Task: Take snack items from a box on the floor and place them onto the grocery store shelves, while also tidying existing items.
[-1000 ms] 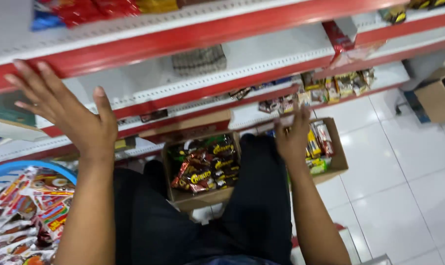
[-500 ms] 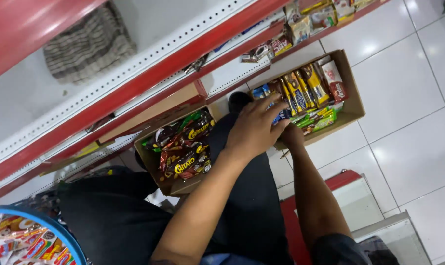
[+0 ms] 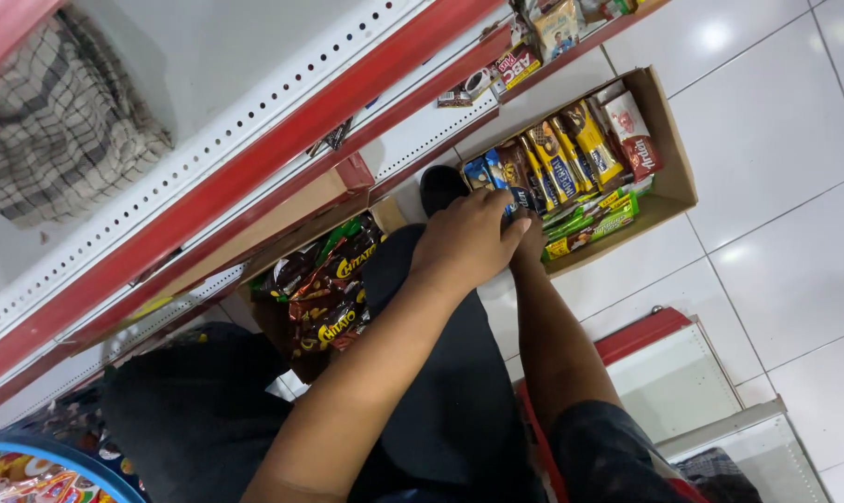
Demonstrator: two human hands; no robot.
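My left hand (image 3: 464,244) reaches down to the left end of an open cardboard box (image 3: 678,158) on the floor. Its fingers are curled around a dark blue snack pack (image 3: 515,199). My right hand (image 3: 532,250) lies just under the left one at the same box edge and is mostly hidden, so its grip cannot be seen. The box holds rows of yellow, brown, blue and green snack packs (image 3: 571,154).
A second cardboard box of dark red and brown snack bags (image 3: 333,289) stands to the left under the red and white shelves (image 3: 254,158). A checked cloth (image 3: 59,121) lies on a shelf. A blue basket rim (image 3: 68,458) shows bottom left, a low red-edged white panel (image 3: 673,363) bottom right.
My left hand came down from the shelf to the box on the floor and joined my right hand there. The view tilted further down and closer to the box.
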